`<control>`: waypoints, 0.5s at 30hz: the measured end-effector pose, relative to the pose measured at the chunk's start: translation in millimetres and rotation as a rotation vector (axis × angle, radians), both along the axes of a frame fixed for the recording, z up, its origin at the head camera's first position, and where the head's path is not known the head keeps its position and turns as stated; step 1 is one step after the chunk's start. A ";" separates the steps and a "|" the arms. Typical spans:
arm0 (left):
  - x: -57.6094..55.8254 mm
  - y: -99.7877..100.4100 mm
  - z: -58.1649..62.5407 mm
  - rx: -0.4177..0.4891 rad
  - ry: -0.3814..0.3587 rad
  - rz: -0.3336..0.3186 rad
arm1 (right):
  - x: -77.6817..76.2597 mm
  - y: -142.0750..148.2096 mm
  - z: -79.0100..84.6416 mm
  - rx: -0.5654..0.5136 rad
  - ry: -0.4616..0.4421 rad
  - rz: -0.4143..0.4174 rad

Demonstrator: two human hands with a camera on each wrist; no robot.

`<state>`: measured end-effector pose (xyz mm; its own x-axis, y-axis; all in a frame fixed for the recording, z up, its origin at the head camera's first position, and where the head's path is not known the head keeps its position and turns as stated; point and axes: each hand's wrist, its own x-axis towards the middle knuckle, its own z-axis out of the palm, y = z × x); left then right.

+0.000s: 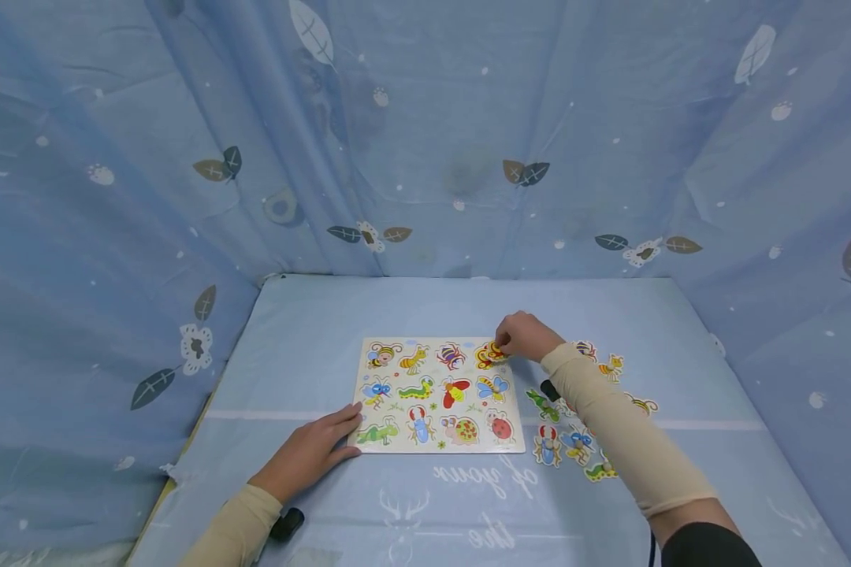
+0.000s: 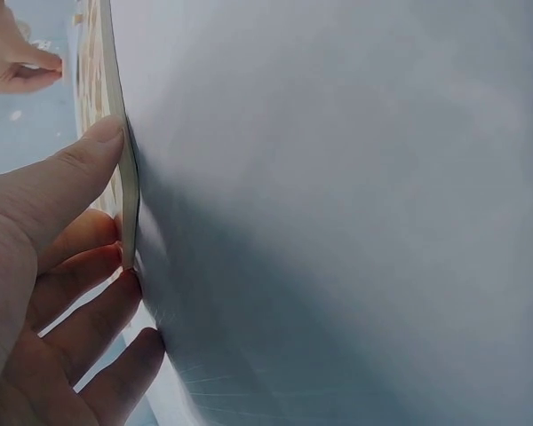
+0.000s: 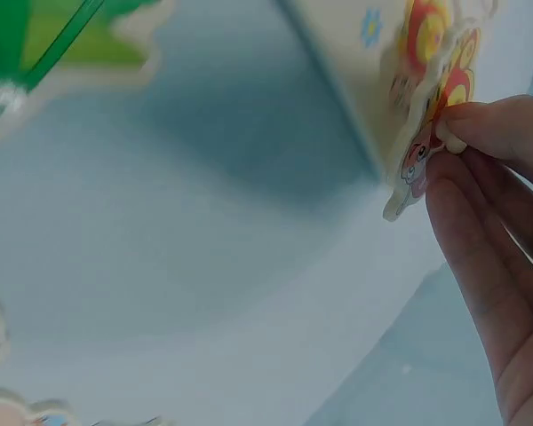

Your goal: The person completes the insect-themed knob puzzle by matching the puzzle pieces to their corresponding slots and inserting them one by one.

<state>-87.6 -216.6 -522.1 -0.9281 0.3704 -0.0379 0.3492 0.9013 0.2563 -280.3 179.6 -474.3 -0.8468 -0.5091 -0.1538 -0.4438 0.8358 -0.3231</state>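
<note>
An insect puzzle board (image 1: 425, 465) lies on the table; its pale surface (image 1: 435, 405) carries rows of printed insects. Along its left side, my left hand (image 1: 319, 449) touches the edge with thumb and fingertips, spread near the lower left corner. In the left wrist view those fingers (image 2: 80, 173) meet the board's thin edge (image 2: 129, 191). My right hand (image 1: 528, 337) pinches a red and yellow butterfly puzzle piece (image 3: 416, 164) by its knob, between thumb and fingers. That piece is tilted over the printed butterfly at the board's upper right corner.
Loose puzzle pieces lie right of the board, among them a stag beetle (image 1: 548, 446), a blue mosquito (image 1: 578, 445), a grasshopper (image 1: 543, 405) and a bee (image 1: 612, 367). My right forearm (image 1: 624, 429) covers some of them. Patterned blue curtains (image 1: 425, 142) surround the table.
</note>
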 end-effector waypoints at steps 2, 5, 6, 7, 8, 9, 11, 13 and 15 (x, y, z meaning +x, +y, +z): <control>-0.4 0.5 0.0 -0.002 -0.003 0.004 | 1.3 -7.6 0.0 0.000 0.009 0.036; -0.3 1.2 0.3 0.001 -0.004 0.008 | 2.9 -15.6 -1.0 0.001 0.025 0.077; -0.1 1.4 0.3 0.001 -0.004 0.009 | 3.2 -17.5 -1.8 0.006 0.031 0.085; 0.0 1.6 0.4 0.001 -0.003 0.010 | 3.4 -19.0 -2.7 0.011 0.033 0.089; 0.1 1.8 0.4 0.002 -0.002 0.009 | 3.5 -20.2 -3.6 0.016 0.036 0.093; 0.4 2.0 0.6 0.003 0.000 0.011 | 3.6 -21.2 -4.6 0.021 0.037 0.092; 0.8 2.1 0.9 0.006 0.002 0.012 | 3.6 -22.8 -6.4 0.023 0.034 0.092; 1.2 2.2 1.3 0.004 0.004 0.015 | 3.4 -23.8 -8.8 0.023 0.035 0.094; 1.7 2.0 1.6 0.004 0.007 0.015 | 3.8 -24.7 -10.0 0.022 0.034 0.097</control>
<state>-85.9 -214.6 -520.4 -0.9338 0.3566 -0.0296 0.3375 0.9053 0.2577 -276.6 154.9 -484.3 -0.7988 -0.5856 -0.1378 -0.5331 0.7952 -0.2888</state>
